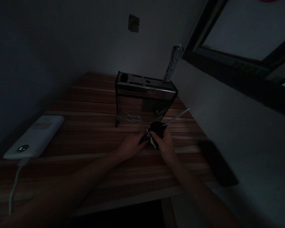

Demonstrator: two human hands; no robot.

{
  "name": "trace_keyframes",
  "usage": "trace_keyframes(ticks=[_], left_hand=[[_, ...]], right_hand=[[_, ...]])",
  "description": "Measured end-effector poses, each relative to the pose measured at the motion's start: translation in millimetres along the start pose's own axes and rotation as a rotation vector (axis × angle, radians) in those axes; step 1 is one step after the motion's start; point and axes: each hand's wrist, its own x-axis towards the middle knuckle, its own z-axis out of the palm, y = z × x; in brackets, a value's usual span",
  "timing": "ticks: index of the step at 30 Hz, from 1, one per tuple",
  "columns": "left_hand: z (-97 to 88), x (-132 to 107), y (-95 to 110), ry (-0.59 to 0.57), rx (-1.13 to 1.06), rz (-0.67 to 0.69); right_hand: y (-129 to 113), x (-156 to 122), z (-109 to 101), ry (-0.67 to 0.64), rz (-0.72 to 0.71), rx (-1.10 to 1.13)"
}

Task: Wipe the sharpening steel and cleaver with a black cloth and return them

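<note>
Knife is gripped in the right hand, fingers closed round its black handle, thin blade pointing up and right. The left hand seems to pinch the handle's left end, though the light is dim. Both are held just near of the knife block, whose top slots look empty, so the knife is out of the block and in no slot. Far left on the table lies a white power bank.
</note>
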Motion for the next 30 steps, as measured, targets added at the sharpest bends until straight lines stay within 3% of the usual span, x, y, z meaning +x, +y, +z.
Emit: trace_keyframes(ticks=[12,20,30], left_hand=[[-0.3,1.0,0.0,0.001,-0.017,0.012],[-3.0,0.5,3.3,-0.017,0.015,0.018],[-5.2,-0.6,6.6,-0.045,0.073,0.057]], right_hand=[[-3.1,9.3,-7.8,0.025,-0.013,0.059],[-17.9,21.4,-23.5,0.153,0.0,0.153],[-30.3,38.7,-49.6,0.374,-0.126,0.237]])
